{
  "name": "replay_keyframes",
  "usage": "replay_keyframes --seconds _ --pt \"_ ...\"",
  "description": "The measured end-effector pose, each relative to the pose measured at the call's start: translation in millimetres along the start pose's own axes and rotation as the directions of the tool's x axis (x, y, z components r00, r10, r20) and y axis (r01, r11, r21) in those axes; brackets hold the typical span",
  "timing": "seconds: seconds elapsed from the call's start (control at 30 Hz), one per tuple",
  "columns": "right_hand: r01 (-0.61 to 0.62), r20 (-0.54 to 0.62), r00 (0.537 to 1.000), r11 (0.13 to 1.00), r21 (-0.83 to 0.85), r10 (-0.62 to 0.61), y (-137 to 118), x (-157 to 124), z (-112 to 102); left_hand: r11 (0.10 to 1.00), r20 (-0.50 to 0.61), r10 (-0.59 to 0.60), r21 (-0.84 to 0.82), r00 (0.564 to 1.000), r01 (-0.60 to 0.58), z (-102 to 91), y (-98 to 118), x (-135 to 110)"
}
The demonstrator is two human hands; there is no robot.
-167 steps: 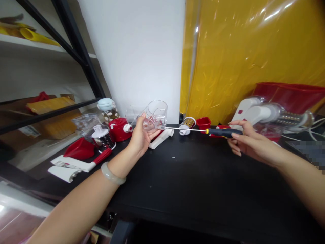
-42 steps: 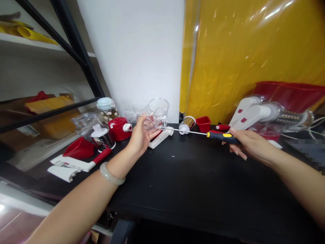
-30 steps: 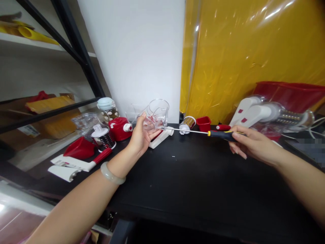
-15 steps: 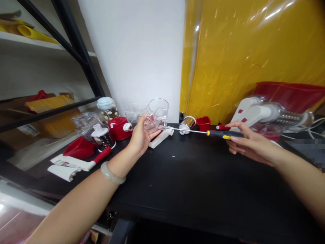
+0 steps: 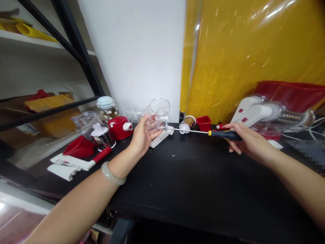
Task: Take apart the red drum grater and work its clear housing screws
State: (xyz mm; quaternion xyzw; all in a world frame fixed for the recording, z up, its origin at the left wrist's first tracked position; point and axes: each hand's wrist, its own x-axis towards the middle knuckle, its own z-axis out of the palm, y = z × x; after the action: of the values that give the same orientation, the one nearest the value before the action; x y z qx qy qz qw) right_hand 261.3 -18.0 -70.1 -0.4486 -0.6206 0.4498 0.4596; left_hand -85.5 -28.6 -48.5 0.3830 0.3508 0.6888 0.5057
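Note:
My left hand [image 5: 142,135] is closed around a clear plastic grater housing [image 5: 159,107], holding it above the black table. In my right hand [image 5: 243,139] is a screwdriver [image 5: 223,134] with a dark blue and yellow handle, gripped by thumb and fingers. Its thin shaft points left, and the tip meets the lower right edge of the clear housing; the exact contact is too small to make out. Behind the housing lies a white arm-shaped part [image 5: 162,137]. A grater drum [image 5: 188,124] and a small red cup [image 5: 203,123] stand beyond the shaft.
At left are a red base [image 5: 120,128], another grater drum [image 5: 103,135], a red hopper [image 5: 79,147], a white crank with red handle [image 5: 76,162] and a blue-lidded jar [image 5: 106,105]. Assembled graters [image 5: 264,112] sit at right by a red bin [image 5: 291,93]. A black rack post [image 5: 73,44] rises at left.
My right hand has turned, its fingers shifting around the screwdriver handle. The clear housing and the screwdriver have moved slightly to the right; the tip stays against the housing.

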Motion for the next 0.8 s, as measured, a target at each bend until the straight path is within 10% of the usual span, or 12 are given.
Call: replay_keyframes --seconds 0.17,0.47,0.8 --pt "0.056 0.104 0.992 0.989 0.140 -0.071 -6.5 -4.7 1.6 0.999 -0.056 -0.017 -0.029 0.998 0.016 0.6 1.7 1.4" --pt "-0.016 0.016 1.000 0.986 -0.164 0.019 1.0 1.5 -2.5 1.000 -0.008 0.003 -0.016 1.000 -0.003 0.9 1.4 -0.8" --pt "-0.024 0.139 0.990 0.999 0.036 0.019 -1.2 -2.2 -7.7 1.000 -0.031 -0.021 -0.015 0.999 0.020 0.0 0.7 1.8"
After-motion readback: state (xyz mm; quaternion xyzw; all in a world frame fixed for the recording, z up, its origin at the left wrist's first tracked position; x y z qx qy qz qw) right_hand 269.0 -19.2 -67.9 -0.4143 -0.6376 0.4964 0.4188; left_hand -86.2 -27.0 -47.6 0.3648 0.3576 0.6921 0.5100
